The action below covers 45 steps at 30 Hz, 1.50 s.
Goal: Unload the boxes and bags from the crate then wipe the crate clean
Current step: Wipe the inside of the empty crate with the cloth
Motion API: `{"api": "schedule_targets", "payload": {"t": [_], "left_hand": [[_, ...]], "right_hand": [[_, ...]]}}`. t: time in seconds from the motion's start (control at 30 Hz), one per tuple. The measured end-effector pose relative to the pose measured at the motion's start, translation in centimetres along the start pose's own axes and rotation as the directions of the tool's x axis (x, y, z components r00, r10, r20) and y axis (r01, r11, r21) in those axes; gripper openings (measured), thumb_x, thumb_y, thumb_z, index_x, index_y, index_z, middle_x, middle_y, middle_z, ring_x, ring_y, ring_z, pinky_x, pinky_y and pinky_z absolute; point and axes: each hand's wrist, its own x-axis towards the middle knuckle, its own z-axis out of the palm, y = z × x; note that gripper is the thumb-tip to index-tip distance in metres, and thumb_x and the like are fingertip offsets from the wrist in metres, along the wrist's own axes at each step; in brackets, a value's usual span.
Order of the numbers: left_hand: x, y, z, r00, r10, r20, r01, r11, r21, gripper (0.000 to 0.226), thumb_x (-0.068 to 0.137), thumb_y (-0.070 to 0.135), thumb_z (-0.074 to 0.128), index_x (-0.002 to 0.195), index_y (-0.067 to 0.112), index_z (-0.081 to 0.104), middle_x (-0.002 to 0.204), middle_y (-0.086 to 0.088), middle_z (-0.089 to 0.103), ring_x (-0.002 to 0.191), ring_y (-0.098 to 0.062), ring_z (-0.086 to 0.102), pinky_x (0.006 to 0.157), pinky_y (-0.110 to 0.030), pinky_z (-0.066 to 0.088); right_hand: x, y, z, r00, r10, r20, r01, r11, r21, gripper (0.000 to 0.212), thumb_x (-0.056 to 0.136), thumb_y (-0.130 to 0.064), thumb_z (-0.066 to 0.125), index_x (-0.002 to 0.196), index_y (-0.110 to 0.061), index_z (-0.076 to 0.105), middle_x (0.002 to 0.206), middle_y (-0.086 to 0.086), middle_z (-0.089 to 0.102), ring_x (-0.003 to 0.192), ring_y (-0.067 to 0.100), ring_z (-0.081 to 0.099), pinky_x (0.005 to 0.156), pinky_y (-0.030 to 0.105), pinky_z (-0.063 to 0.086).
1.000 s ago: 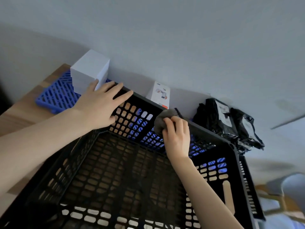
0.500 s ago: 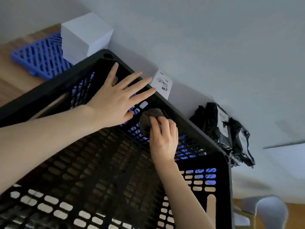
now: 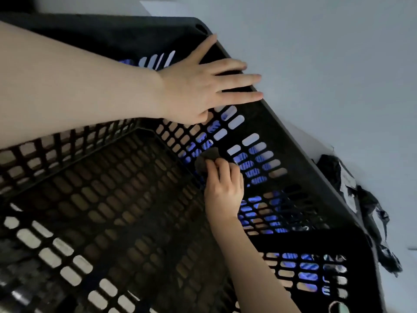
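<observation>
1 crate [image 3: 266, 118] opens camera-ward; right hand [image 3: 223, 190] presses cloth [image 3: 208, 154].

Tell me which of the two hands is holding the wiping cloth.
The right hand, lower in view: its fingers curl round the grey cloth against the inner wall of the crate. The left hand lies flat, fingers straight, on its rim.

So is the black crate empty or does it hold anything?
Empty: the crate shows a bare slotted floor; only the right hand with a grey cloth is inside.
</observation>
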Motion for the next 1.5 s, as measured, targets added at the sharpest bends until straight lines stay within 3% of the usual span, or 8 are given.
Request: {"api": "schedule_targets", "payload": {"t": [0.23, 0.4, 0.57, 0.73, 0.93, 1.23, 1.37, 1.5], "left_hand": [[0.3, -1.0, -0.3, 0.999, 0.052, 0.013, -0.053, 0.996, 0.071, 0.091, 0.088, 0.023, 0.057, 0.156, 0.031, -0.004, 0.165, 0.003, -0.002, 0.148, -0.025, 0.011, 0.111, -0.07, 0.016], [0.3, -0.9, -0.2, 0.999, 0.05, -0.007, -0.049, 0.994, 0.099, 0.095, 0.088, 0.023, 0.057, 0.155, 0.031, -0.009, 0.165, 0.003, -0.006, 0.149, -0.024, 0.01, 0.111, -0.07, 0.016], [0.3, -0.9, -0.1, 0.998, 0.06, -0.027, -0.056, 0.992, 0.113, 0.099, 0.084, 0.024, 0.064, 0.156, 0.028, -0.004, 0.165, 0.0, -0.001, 0.149, -0.026, 0.012, 0.114, -0.068, 0.01], [0.0, -1.1, 0.3, 0.994, 0.076, -0.082, -0.066, 0.991, 0.114, 0.093, 0.083, 0.024, 0.058, 0.155, 0.027, -0.002, 0.164, -0.002, 0.008, 0.147, -0.029, 0.018, 0.117, -0.061, 0.013], [0.1, -1.2, 0.3, 0.996, 0.077, -0.048, -0.073, 0.994, 0.078, 0.097, 0.082, 0.022, 0.064, 0.157, 0.025, 0.004, 0.165, -0.004, 0.006, 0.147, -0.031, 0.017, 0.116, -0.061, 0.014], [0.3, -1.2, 0.6, 0.992, 0.097, -0.083, -0.091, 0.993, 0.072, 0.094, 0.081, 0.017, 0.061, 0.156, 0.025, 0.005, 0.163, -0.006, 0.012, 0.144, -0.035, 0.023, 0.115, -0.061, 0.017], [0.6, -1.0, 0.3, 0.99, 0.108, -0.091, -0.101, 0.992, 0.07, 0.093, 0.081, 0.018, 0.059, 0.156, 0.025, 0.005, 0.163, -0.006, 0.012, 0.143, -0.036, 0.023, 0.114, -0.06, 0.019], [0.5, -1.0, 0.2, 0.99, 0.087, -0.111, -0.079, 0.994, 0.074, 0.095, 0.08, 0.018, 0.06, 0.157, 0.023, 0.004, 0.163, -0.007, 0.012, 0.143, -0.036, 0.023, 0.114, -0.061, 0.018]], "right_hand": [[-0.4, -1.7, 1.2, 0.987, -0.024, 0.157, 0.028, 0.999, -0.022, 0.03, 0.077, -0.005, 0.051, 0.099, -0.009, 0.071, 0.098, 0.008, 0.066, 0.085, 0.028, 0.062, 0.074, 0.039, 0.054], [0.7, -0.4, -1.6, 0.951, -0.173, 0.257, 0.161, 0.985, 0.07, 0.031, 0.067, -0.007, 0.076, 0.097, -0.012, 0.071, 0.097, 0.006, 0.064, 0.085, 0.023, 0.061, 0.07, 0.032, 0.054], [2.0, 1.3, -7.1, 0.992, -0.114, -0.06, 0.123, 0.977, 0.175, 0.026, 0.086, -0.001, 0.06, 0.111, 0.0, 0.066, 0.104, 0.017, 0.06, 0.089, 0.029, 0.056, 0.074, 0.038, 0.05], [3.0, 5.1, -11.3, 0.933, 0.02, -0.36, 0.019, 0.994, 0.104, 0.025, 0.091, 0.007, 0.053, 0.109, 0.0, 0.07, 0.103, 0.014, 0.055, 0.088, 0.027, 0.048, 0.078, 0.036, 0.044], [0.8, 5.7, -6.7, 0.992, -0.108, -0.065, 0.108, 0.994, -0.007, 0.025, 0.081, 0.004, 0.064, 0.105, 0.0, 0.069, 0.103, 0.017, 0.064, 0.087, 0.033, 0.056, 0.075, 0.042, 0.05], [-4.7, 0.3, 2.6, 0.933, -0.177, 0.314, 0.187, 0.982, -0.002, 0.032, 0.068, -0.005, 0.076, 0.099, -0.008, 0.071, 0.095, 0.007, 0.066, 0.084, 0.026, 0.064, 0.071, 0.035, 0.056], [-4.3, 0.9, 1.5, 0.923, -0.204, 0.325, 0.208, 0.978, 0.025, 0.029, 0.07, -0.003, 0.073, 0.098, -0.008, 0.07, 0.096, 0.009, 0.064, 0.085, 0.028, 0.062, 0.072, 0.036, 0.055], [-2.6, 3.0, -2.1, 0.974, -0.178, 0.142, 0.161, 0.979, 0.123, 0.031, 0.079, 0.003, 0.062, 0.11, -0.001, 0.067, 0.106, 0.016, 0.063, 0.093, 0.03, 0.057, 0.074, 0.036, 0.052]]}}
